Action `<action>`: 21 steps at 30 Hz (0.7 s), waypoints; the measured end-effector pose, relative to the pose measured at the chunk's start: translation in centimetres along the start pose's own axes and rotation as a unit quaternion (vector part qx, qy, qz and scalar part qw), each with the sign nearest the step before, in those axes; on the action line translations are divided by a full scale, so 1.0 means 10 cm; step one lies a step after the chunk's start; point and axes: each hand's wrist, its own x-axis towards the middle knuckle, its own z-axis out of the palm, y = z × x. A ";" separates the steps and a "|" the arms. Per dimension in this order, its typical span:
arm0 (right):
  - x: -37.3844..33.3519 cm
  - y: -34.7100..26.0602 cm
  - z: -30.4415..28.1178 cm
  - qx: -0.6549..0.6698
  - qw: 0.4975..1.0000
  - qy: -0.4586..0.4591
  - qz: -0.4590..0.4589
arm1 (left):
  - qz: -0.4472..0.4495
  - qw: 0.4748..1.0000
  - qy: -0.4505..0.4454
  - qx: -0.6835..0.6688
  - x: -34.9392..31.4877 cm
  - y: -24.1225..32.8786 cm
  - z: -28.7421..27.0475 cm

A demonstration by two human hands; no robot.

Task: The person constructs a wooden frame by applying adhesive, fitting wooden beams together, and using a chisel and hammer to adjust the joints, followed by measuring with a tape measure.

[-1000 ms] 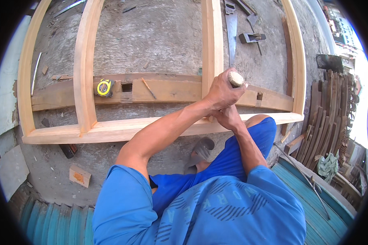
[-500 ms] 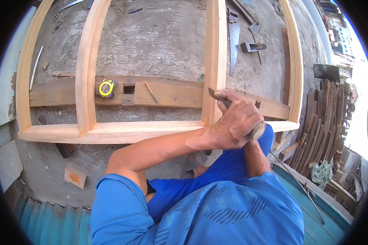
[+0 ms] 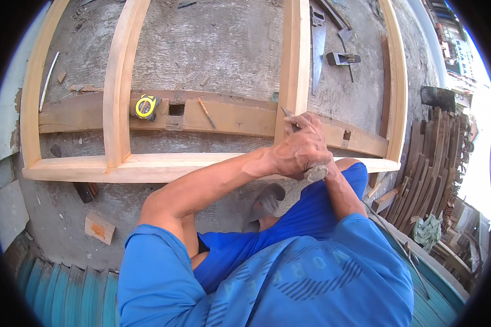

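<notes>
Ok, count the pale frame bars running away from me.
4: leftmost bar; second bar, beside the tape measure; third bar, by the left hand; rightmost bar. None seems hidden.

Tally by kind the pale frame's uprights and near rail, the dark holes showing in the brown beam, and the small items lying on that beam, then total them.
Frame uprights: 4
Near rail: 1
Dark holes: 2
Tape measure: 1
Pencil-like stick: 1
Total: 9

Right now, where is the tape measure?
In the head view, the tape measure sits left of centre on the brown beam, between a pale frame rail and a mortise.
</notes>
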 end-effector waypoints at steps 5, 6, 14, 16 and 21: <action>-0.78 -0.15 0.00 -0.002 0.987 -0.141 0.080 | -0.070 0.993 -0.035 -0.090 -0.33 0.64 0.40; -0.92 -0.14 0.04 0.014 0.982 -0.161 0.096 | -0.067 0.992 -0.016 -0.103 -0.30 0.72 0.37; -0.48 -0.16 -0.04 0.025 0.998 -0.045 0.028 | -0.073 0.993 -0.008 -0.089 -0.16 0.68 0.27; -0.48 -0.29 -0.16 0.031 0.993 -0.102 0.049 | -0.071 0.992 -0.033 -0.099 -0.18 0.67 0.26; -1.39 0.20 0.07 0.049 0.983 -0.105 0.143 | -0.048 0.995 -0.051 -0.074 -0.19 0.77 0.08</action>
